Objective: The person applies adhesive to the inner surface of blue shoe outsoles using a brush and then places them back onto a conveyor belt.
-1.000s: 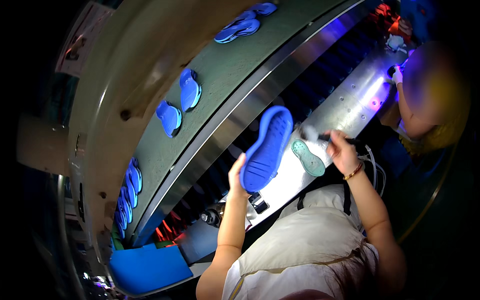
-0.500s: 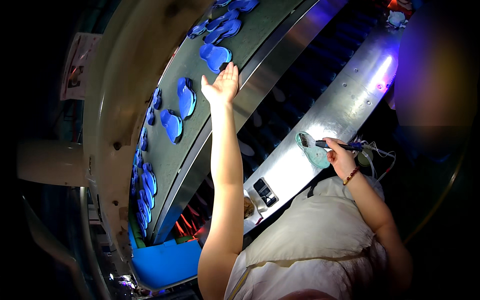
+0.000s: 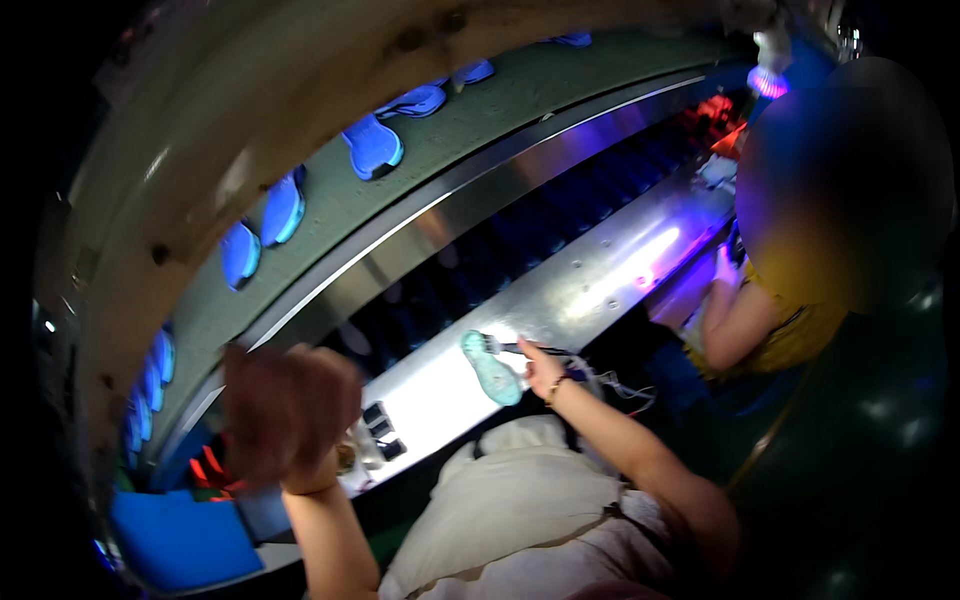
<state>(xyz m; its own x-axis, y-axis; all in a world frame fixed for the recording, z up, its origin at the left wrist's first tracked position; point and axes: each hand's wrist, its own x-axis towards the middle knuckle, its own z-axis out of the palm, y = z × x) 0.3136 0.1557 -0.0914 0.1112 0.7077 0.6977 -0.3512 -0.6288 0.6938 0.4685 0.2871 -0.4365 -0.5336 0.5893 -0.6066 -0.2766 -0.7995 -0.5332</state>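
My right hand (image 3: 543, 371) grips a dark-handled brush (image 3: 508, 348) over the metal ledge. Its bristles rest on the upper end of a pale green shoe sole (image 3: 492, 372) that lies flat there. Thin clear tubing (image 3: 612, 385) trails behind this hand. My left hand (image 3: 292, 415) is raised close to the camera, badly smeared, so its fingers and anything in them cannot be made out. Beyond it, the green conveyor belt (image 3: 335, 215) carries blue shoe soles, one (image 3: 374, 148) with a dark patch at its near end.
A metal rail (image 3: 400, 237) edges the belt, with a row of dark shapes below it. A blue box (image 3: 185, 540) stands at the lower left. Black pieces (image 3: 382, 430) sit on the ledge. At right, a co-worker in yellow (image 3: 790, 325) works near a glowing lamp (image 3: 768, 82).
My left hand has drawn back from the soles on the belt toward the camera. The view has swung right, bringing the co-worker into sight. My right hand stays with the brush at the green sole.
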